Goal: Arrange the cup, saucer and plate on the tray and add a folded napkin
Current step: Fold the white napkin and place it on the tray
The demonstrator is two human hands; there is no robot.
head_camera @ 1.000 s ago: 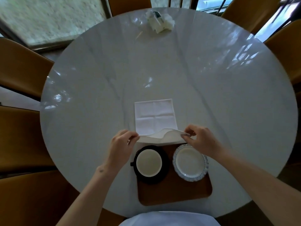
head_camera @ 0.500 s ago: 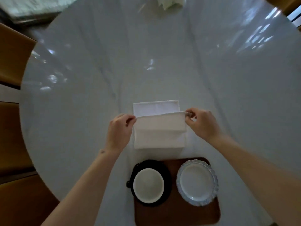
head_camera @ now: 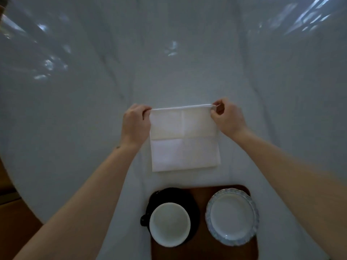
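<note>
Carried over to its far edge since a moment ago, the soft, light napkin point(head_camera: 185, 139) stays pinched at both corners by left hand point(head_camera: 135, 124) and right hand point(head_camera: 228, 120), best gripped there.

Left hand point(head_camera: 135, 124) pinched shut; right hand point(head_camera: 226, 119) likewise; forearms outstretched.

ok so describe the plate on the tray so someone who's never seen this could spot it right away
Start at the brown wooden tray at the near edge of the white table. Two round things sit on it side by side; the plate is the right one. Unlike the white cup on its black saucer, it is flat and pale, with a scalloped blue-patterned rim.
</note>
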